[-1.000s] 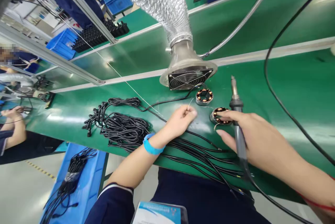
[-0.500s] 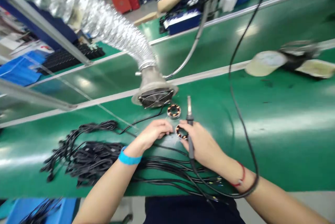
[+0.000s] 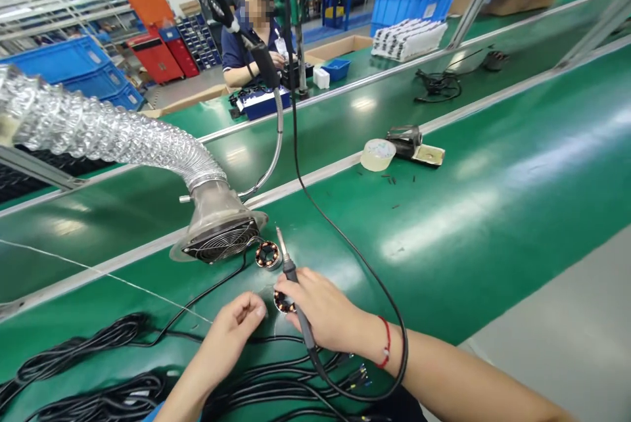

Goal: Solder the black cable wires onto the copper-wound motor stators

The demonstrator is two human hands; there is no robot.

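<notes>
My right hand grips a soldering iron whose tip points up and away, and its fingers rest against a small copper-wound stator on the green bench. My left hand pinches a thin solder wire just left of that stator. A second stator lies a little farther back, beside the fume extractor's fan intake.
A silver flexible duct feeds the extractor. Bundles of black cables lie at the front left. The iron's black cord loops to the right. A tape roll and a metal stand sit farther back. A person works across the conveyor.
The head view has swung up and to the right, showing more of the bench and the person opposite. Both hands stay at the stator, and the left hand has drawn slightly back from it.
</notes>
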